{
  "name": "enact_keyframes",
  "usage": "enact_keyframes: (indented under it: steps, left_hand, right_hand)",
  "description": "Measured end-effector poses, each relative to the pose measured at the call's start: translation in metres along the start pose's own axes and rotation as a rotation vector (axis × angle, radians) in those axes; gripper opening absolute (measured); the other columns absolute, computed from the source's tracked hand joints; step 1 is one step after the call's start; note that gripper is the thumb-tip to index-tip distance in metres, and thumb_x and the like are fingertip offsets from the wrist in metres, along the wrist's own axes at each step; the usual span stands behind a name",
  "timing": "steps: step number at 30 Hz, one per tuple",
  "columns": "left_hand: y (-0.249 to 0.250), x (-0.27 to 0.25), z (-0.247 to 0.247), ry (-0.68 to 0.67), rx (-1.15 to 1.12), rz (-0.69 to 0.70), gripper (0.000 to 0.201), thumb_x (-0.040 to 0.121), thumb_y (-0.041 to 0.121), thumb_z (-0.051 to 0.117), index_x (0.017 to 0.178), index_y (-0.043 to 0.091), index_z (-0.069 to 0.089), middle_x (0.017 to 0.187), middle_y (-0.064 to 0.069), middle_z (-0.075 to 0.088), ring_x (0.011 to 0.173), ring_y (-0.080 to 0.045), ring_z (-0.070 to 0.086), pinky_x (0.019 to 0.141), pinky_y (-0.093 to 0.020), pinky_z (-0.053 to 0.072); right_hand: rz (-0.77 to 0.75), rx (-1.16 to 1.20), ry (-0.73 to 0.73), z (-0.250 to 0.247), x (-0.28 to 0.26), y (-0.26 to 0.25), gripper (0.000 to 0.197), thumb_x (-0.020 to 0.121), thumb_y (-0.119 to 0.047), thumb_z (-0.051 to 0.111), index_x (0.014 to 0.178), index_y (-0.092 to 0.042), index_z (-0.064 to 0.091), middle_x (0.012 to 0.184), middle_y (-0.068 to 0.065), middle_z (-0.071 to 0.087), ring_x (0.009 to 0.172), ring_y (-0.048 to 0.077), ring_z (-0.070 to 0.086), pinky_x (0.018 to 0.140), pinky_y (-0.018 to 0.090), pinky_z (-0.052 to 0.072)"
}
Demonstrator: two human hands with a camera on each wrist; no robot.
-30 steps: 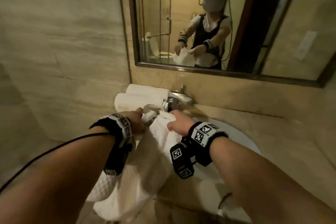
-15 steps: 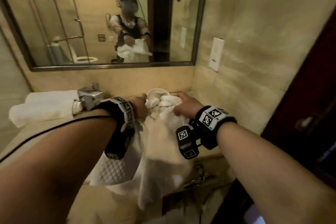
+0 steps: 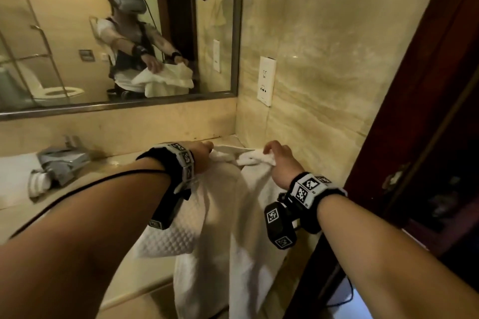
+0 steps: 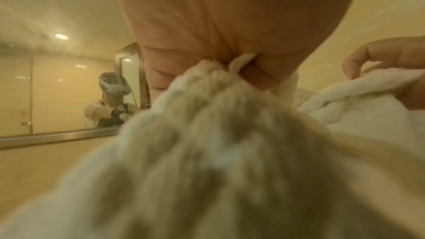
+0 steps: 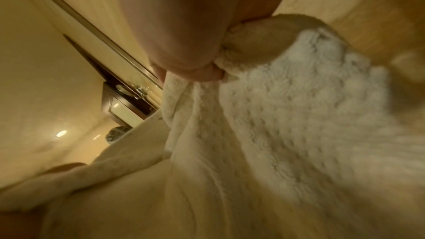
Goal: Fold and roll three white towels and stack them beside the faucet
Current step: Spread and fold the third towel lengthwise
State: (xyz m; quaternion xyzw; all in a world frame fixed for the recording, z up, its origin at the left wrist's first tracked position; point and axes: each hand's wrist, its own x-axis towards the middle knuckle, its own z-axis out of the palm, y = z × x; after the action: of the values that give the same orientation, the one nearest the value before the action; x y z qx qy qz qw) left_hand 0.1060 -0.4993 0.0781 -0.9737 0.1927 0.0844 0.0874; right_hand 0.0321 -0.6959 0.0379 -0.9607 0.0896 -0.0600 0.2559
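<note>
A white waffle-textured towel (image 3: pixel 228 228) hangs from both my hands over the right end of the counter, its lower part draping past the counter's front edge. My left hand (image 3: pixel 204 155) grips one top corner of the towel (image 4: pixel 230 143), fingers curled round it. My right hand (image 3: pixel 274 160) pinches the other top corner of the towel (image 5: pixel 287 115), a short way to the right. The faucet (image 3: pixel 62 163) stands at the left, with a rolled white towel (image 3: pixel 15 171) lying beside it at the frame's left edge.
A beige stone counter (image 3: pixel 108 166) runs along the wall under a framed mirror (image 3: pixel 116 33). The tiled side wall with a white socket (image 3: pixel 267 80) closes the right end. A dark wooden door frame (image 3: pixel 404 137) stands close to my right arm.
My view has swung right, from the faucet and sink to the counter's right corner. Both hands carried the towel that way and have spread apart along its top edge.
</note>
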Motion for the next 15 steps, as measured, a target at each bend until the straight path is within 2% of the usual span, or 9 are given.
enact_keyframes:
  steps: [2,5,10,12,15]
  left_hand:
    - [-0.011,0.029,-0.001,0.018,0.077,0.047,0.042,0.097,0.032,0.038,0.138,0.023,0.039,0.142,-0.005,0.046,0.126,-0.028,0.047,0.104,-0.036,0.04]
    - [-0.025,0.068,0.001,0.001,0.166,0.105,0.035,0.097,0.03,0.038,0.131,0.024,0.044,0.137,-0.004,0.05,0.122,-0.028,0.049,0.102,-0.04,0.043]
    - [-0.046,0.127,-0.011,0.006,0.137,0.094,0.038,0.098,0.02,0.037,0.136,0.019,0.042,0.136,-0.008,0.05,0.121,-0.029,0.052,0.097,-0.036,0.044]
    - [-0.055,0.149,-0.017,0.046,0.084,0.08,0.037,0.097,0.019,0.038,0.134,0.017,0.043,0.132,-0.009,0.054,0.115,-0.03,0.056,0.092,-0.036,0.047]
    - [-0.059,0.171,-0.013,0.043,0.01,0.068,0.041,0.097,0.017,0.038,0.138,0.016,0.039,0.133,-0.011,0.052,0.115,-0.031,0.055,0.092,-0.038,0.047]
  right_hand:
    - [0.015,-0.046,-0.003,0.007,0.022,0.0,0.043,0.085,0.006,0.04,0.122,-0.016,0.043,0.126,0.013,0.034,0.103,0.032,0.054,0.087,0.033,0.045]
    - [0.033,-0.115,-0.037,0.02,0.057,-0.002,0.046,0.083,0.009,0.042,0.121,-0.017,0.044,0.128,0.01,0.032,0.105,0.029,0.053,0.088,0.03,0.043]
    - [0.107,-0.209,-0.088,0.043,0.112,0.0,0.049,0.079,0.012,0.045,0.118,-0.017,0.047,0.13,0.008,0.033,0.108,0.027,0.049,0.086,0.027,0.041]
    - [0.143,-0.3,-0.126,0.053,0.127,0.005,0.047,0.081,0.007,0.047,0.121,-0.019,0.048,0.13,0.007,0.034,0.115,0.027,0.043,0.091,0.028,0.038]
    - [0.189,-0.432,-0.227,0.067,0.14,0.007,0.048,0.087,-0.011,0.051,0.132,-0.024,0.041,0.135,0.007,0.032,0.126,0.029,0.034,0.104,0.035,0.032]
